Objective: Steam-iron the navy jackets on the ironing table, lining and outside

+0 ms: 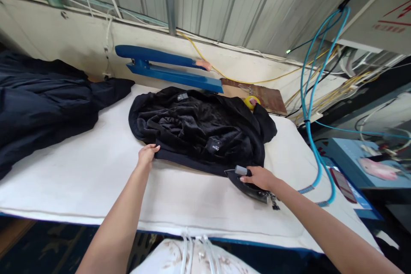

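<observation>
A black jacket (pixel 192 124) with a plush lining lies spread on the white padded ironing table (pixel 192 201), its labels showing. At the near left corner of its edge, my left hand (pixel 147 154) pinches the fabric between thumb and fingers. My right hand (pixel 258 177) is wrapped round the handle of a steam iron (pixel 245 188). The iron's tip meets the near right part of the jacket's edge, while its body sits over the white cover. Its soleplate is hidden from above.
More dark garments (pixel 48 102) are heaped at the left. Behind the jacket stands a blue sleeve board (pixel 160 58), with a yellow tape roll (pixel 252 102) to its right. Blue hoses (pixel 310 137) hang down to the table's right side, near a phone (pixel 343 185).
</observation>
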`<action>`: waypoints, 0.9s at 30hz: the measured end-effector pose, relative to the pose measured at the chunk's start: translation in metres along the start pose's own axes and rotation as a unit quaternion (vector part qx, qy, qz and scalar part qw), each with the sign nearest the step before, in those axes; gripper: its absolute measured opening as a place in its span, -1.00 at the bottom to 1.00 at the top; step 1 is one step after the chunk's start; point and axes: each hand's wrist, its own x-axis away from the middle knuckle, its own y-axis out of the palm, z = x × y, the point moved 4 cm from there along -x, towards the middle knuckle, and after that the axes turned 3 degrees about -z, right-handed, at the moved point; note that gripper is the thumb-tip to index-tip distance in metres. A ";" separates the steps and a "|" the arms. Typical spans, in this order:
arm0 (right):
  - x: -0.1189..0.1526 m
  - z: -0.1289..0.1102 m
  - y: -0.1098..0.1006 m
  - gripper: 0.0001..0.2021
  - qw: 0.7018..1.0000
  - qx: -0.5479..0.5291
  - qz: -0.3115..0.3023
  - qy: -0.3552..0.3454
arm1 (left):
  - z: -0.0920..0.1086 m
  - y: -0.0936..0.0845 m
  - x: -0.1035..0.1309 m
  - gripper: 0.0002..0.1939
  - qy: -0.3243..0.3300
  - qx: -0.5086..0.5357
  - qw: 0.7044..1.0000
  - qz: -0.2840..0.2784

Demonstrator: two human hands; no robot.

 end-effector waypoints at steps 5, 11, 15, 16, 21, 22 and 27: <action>0.012 0.021 0.001 -0.42 1.000 0.001 -0.004 0.006 | -0.002 0.000 0.013 -0.73 -0.004 -0.135 0.991 0.022; -0.002 0.020 -0.004 -0.37 0.999 0.017 0.032 -0.015 | 0.011 0.019 0.080 -0.42 0.037 -0.260 0.932 0.251; -0.012 0.039 -0.007 -0.40 0.999 0.011 0.034 -0.026 | 0.013 0.061 0.120 -0.65 0.108 -0.269 0.943 0.166; -0.012 0.049 -0.008 -0.41 0.999 0.009 0.034 -0.023 | 0.012 0.072 0.127 -0.71 0.124 -0.274 0.944 0.135; -0.004 0.117 -0.001 -0.47 0.998 -0.033 0.037 0.025 | 0.005 0.122 0.159 -0.81 0.233 -0.324 0.917 -0.021; -0.002 0.131 0.002 -0.47 0.998 -0.042 0.040 0.038 | 0.004 0.132 0.166 -0.80 0.256 -0.339 0.904 -0.044; 0.004 0.174 0.018 -0.46 0.992 -0.088 0.052 0.076 | 0.002 0.171 0.192 -0.62 0.356 -0.418 0.829 -0.110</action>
